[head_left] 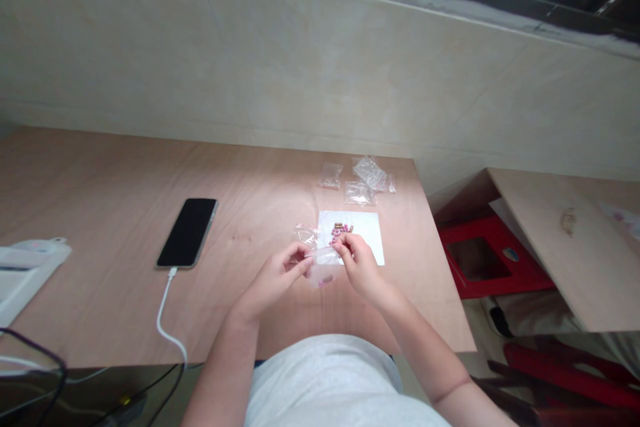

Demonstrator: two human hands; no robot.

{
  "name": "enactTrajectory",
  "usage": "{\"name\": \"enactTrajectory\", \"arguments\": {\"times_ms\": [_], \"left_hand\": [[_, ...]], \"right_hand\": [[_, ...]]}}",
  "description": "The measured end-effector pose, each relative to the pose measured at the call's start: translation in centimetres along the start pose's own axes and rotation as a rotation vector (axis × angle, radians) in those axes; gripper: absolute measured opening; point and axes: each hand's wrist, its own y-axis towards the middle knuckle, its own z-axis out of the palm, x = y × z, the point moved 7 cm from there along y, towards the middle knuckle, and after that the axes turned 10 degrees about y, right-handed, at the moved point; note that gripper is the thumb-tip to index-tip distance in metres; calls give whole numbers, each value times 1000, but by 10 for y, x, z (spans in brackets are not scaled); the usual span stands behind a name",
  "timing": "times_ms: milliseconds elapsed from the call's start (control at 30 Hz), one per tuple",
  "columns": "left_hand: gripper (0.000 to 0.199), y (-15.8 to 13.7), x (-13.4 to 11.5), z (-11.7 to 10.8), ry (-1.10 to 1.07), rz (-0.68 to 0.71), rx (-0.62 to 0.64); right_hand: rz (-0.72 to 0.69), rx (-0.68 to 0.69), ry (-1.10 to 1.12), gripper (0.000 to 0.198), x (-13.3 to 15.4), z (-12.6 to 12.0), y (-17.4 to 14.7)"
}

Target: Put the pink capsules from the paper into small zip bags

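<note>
A small clear plastic bag [320, 272] is held between my two hands, with a few pink and dark bits at its bottom. My left hand [285, 273] pinches the bag's upper left corner. At its upper right, my right hand [359, 263] grips the edge between thumb and fingers. Just beyond the fingers, pink beads [340, 231] and some gold-coloured pieces [339, 225] lie on a white sheet of paper [371, 233]. Another clear bag [306, 233] rests on the table left of the paper, partly behind my left hand.
Several clear plastic bags [369, 173] lie near the table's back right corner. A phone [187, 232] with a white cable [161, 320] is on the left. A white object [33, 273] sits at the far left. Right of the wooden table [120, 173] are a red box [493, 257] and another tabletop [575, 233].
</note>
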Motion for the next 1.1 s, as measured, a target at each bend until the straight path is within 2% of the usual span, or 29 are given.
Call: {"name": "enactTrajectory", "arguments": {"times_ms": [133, 333, 567, 633, 733, 867, 1100], "left_hand": [[18, -2, -5, 1, 57, 40, 11], [21, -2, -2, 4, 149, 37, -9], [26, 0, -5, 21, 168, 58, 77], [27, 0, -5, 19, 186, 62, 53], [26, -1, -1, 15, 177, 38, 30], [22, -2, 2, 5, 87, 27, -5], [21, -5, 5, -9, 157, 11, -78]], "right_hand": [[-4, 24, -5, 16, 6, 2, -4], [-31, 164, 40, 10, 16, 11, -5], [-64, 146, -1, 12, 16, 22, -8], [-45, 151, 19, 11, 12, 23, -9], [56, 149, 97, 12, 2, 19, -8], [167, 82, 159, 13, -8, 6, -7], [117, 62, 127, 12, -8, 0, -8]]}}
